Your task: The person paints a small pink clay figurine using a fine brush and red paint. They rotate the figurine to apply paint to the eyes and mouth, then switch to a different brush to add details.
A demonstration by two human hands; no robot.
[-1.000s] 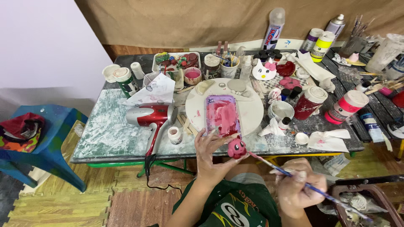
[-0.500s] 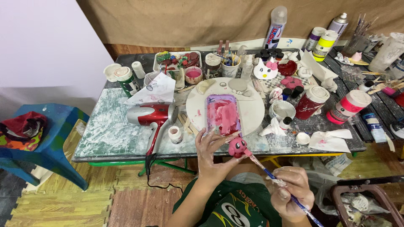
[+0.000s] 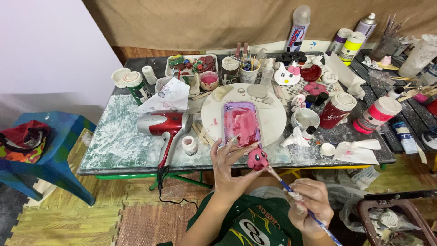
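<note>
My left hand (image 3: 230,165) holds a small round pink clay figure (image 3: 257,159) between thumb and fingertips, just in front of the table's near edge. My right hand (image 3: 308,205) grips a thin paintbrush (image 3: 291,193) with a blue handle, and its tip touches the figure's lower right side. Right behind the figure, on a round white board (image 3: 273,119), lies a rectangular tray (image 3: 241,124) smeared with pink and red paint.
A red hair dryer (image 3: 163,125) lies left of the board, with a small paint pot (image 3: 189,145) beside it. Jars, bottles, spray cans, brush cups and clay pieces crowd the table's back and right. A blue stool (image 3: 54,155) stands at the left.
My right hand has come up and inward toward the figure, bringing the brush tip onto it. My left hand has kept the figure in about the same place.
</note>
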